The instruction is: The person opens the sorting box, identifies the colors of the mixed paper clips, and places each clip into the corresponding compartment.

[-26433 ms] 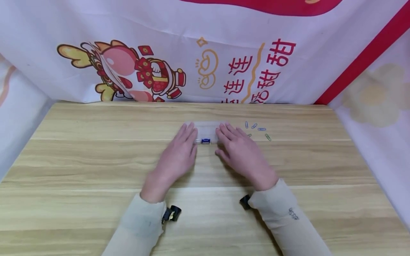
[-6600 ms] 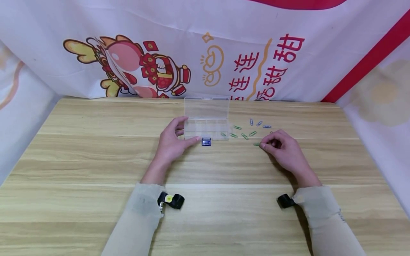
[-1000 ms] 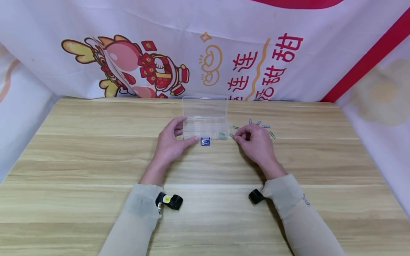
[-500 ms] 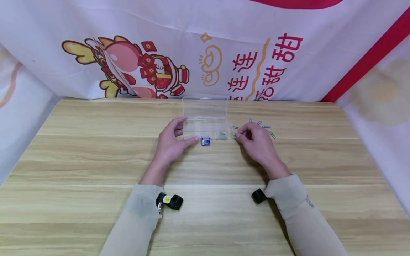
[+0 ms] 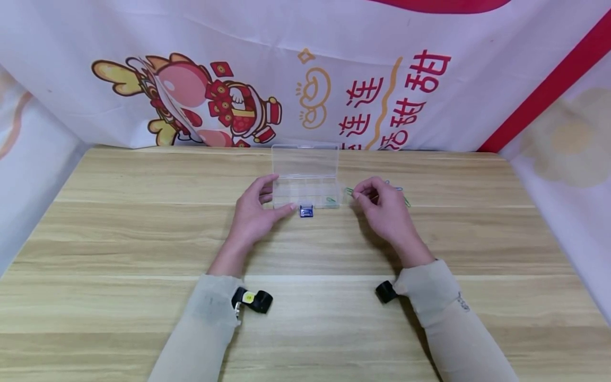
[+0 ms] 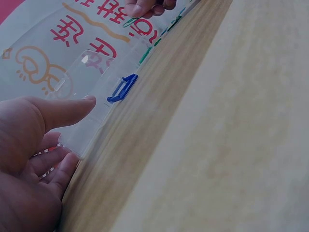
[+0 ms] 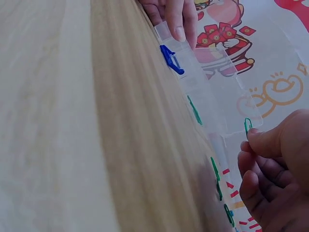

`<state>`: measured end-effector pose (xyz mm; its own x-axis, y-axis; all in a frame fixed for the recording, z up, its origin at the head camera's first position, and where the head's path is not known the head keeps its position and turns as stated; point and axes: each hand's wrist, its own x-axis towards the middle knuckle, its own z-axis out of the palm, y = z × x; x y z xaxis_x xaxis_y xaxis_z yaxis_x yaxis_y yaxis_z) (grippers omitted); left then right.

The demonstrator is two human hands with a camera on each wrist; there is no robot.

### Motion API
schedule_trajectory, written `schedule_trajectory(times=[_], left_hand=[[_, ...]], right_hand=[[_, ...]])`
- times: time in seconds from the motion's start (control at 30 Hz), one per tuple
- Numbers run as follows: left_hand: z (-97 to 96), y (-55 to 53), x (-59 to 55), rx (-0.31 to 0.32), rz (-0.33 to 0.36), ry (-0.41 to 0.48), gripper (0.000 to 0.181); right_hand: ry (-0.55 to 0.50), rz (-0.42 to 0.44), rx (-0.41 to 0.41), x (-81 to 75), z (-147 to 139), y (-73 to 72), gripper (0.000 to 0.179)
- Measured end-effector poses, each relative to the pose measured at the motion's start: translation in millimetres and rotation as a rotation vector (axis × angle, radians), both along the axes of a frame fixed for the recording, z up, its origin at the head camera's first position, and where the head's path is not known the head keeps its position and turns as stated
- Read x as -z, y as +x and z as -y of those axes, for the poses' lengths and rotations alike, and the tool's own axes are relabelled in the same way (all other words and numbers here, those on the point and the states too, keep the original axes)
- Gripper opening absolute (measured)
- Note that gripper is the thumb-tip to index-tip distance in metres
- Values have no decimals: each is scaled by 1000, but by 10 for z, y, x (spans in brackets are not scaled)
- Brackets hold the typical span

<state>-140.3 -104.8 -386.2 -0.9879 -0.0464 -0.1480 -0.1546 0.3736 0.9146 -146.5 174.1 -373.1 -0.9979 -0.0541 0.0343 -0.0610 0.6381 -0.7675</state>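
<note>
A clear plastic compartment box (image 5: 281,202) stands at the back of the table, its lid (image 5: 305,161) raised and its blue latch (image 5: 306,212) folded down in front. My left hand (image 5: 254,211) grips the box's left end, thumb along the front edge and fingers bent behind the side. Inside the front right compartment lies green clip material (image 5: 331,200). Just right of the box, my right hand (image 5: 383,206) pinches a green paper clip (image 7: 248,125) between thumb and index finger. The right wrist view shows this clip raised upright, above the table.
Beyond my right hand lie blue paper clips (image 5: 400,189) and a green one (image 5: 407,202), partly hidden by the hand. A printed white cloth (image 5: 229,32) hangs along the table's (image 5: 143,223) back edge.
Long ago both hands lay on the closed box; its lid now stands up. Several green clips right of the box are no longer seen. Lately my right hand shifted slightly farther back; the left stayed.
</note>
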Motion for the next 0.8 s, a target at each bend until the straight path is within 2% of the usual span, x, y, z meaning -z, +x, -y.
schedule_trajectory(times=[0.33, 0.8], left_hand=[[-4, 2, -11, -1, 8, 5, 81], [-11, 0, -24, -5, 18, 10, 81]], right_hand=[[-80, 24, 15, -36, 19, 10, 14], [-137, 61, 36, 5, 132, -2, 14]])
